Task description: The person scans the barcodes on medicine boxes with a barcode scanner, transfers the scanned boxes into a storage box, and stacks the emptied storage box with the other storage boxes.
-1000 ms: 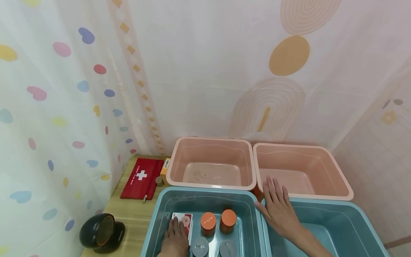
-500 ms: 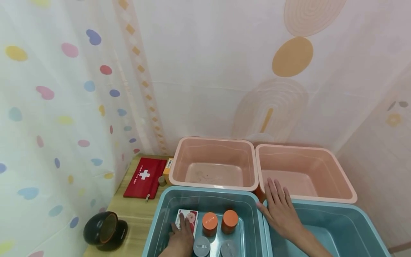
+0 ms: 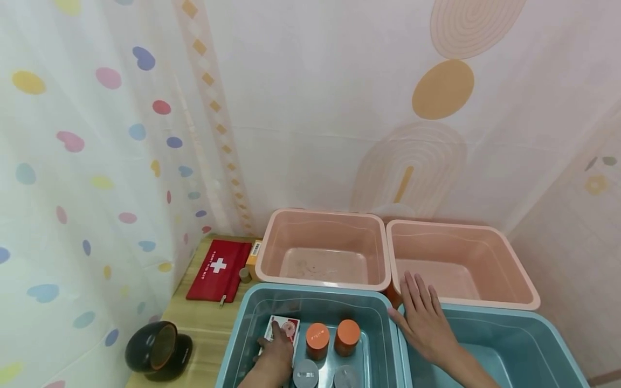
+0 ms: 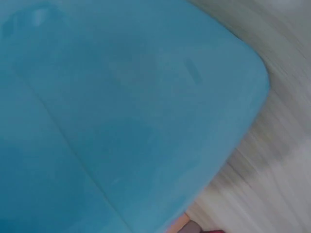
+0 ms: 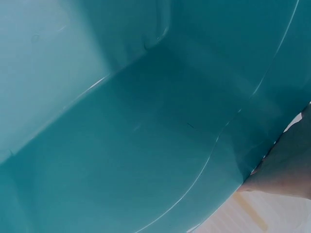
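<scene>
Four tubs: two teal ones at the near edge of the wooden table (image 3: 204, 323), two pink ones behind them against the wall.
Left teal tub (image 3: 242, 328): holds a small red-and-white box (image 3: 287, 327), two orange-lidded jars (image 3: 317, 339) side by side, and two grey-lidded jars (image 3: 305, 373) just in front of those, at the bottom edge of the head view.
Left hand (image 3: 275, 351): reaches down into the left teal tub, fingers curled over the near end of the small box; thumb and fingertips look closed on its edges, and the box's far end shows past the knuckles.
Right hand (image 3: 424, 320): lies flat, fingers straight and slightly spread, on the rims where the two teal tubs meet; its fingertips reach the near rim of the right pink tub (image 3: 514, 269). It holds nothing.
Right teal tub (image 3: 543, 345): only its bare inside shows.
Left pink tub (image 3: 271, 242): faint marks on its floor.
Left of the tubs: a red first-aid pouch (image 3: 218, 264) with a white cross, a yellow box (image 3: 252, 252) just beside it, and a round black object (image 3: 157, 350) at the near corner.
Wrist views: only teal plastic, a strip of wood grain and the edge of a hand.
</scene>
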A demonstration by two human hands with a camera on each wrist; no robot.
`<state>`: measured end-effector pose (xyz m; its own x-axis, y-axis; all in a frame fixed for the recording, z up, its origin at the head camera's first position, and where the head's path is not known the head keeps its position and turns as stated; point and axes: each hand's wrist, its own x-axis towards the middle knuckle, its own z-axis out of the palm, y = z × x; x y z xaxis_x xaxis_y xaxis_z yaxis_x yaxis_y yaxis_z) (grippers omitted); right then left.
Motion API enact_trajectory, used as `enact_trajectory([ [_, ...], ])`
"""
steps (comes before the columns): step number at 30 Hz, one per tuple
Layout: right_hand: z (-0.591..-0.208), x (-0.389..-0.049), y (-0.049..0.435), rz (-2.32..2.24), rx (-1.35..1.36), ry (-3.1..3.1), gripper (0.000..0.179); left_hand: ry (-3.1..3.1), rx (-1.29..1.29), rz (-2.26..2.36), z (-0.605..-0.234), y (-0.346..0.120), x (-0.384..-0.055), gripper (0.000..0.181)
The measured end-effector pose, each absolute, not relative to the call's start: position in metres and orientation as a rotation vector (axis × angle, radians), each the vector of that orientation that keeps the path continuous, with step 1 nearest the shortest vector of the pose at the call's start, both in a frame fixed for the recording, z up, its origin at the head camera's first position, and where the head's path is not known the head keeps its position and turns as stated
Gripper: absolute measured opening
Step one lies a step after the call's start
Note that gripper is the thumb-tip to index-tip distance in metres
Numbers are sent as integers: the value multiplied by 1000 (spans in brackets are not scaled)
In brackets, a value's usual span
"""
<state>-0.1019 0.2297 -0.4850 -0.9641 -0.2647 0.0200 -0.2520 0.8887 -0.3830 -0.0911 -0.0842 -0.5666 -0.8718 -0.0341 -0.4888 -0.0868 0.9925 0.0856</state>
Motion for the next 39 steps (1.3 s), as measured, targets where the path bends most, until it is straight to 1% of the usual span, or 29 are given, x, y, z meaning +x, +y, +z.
enact_trajectory([
  [3,-485,-102,229,-606,-408,3016,86,2620,-125,321,-568,-91,-94,69],
  [6,-485,-102,228,-598,-401,3013,86,2627,-116,369,-575,-100,-96,77],
  [10,-485,-102,228,-598,-399,3006,87,2564,-141,429,-534,-102,-89,79],
  [13,-485,-102,229,-597,-398,3006,87,2517,-130,486,-490,-101,-80,79],
  [20,-485,-103,228,-585,-410,3012,87,2505,-100,546,-450,-108,-71,89],
  [28,-486,-104,228,-589,-420,3016,87,2615,42,580,-402,-112,-63,95],
  [31,-485,-105,228,-590,-425,3018,87,2707,90,606,-385,-115,-69,96],
  [35,-484,-105,228,-584,-427,3021,87,2857,179,640,-369,-117,-86,95],
  [39,-485,-104,228,-600,-412,3002,88,2947,265,633,-360,-114,-110,86],
])
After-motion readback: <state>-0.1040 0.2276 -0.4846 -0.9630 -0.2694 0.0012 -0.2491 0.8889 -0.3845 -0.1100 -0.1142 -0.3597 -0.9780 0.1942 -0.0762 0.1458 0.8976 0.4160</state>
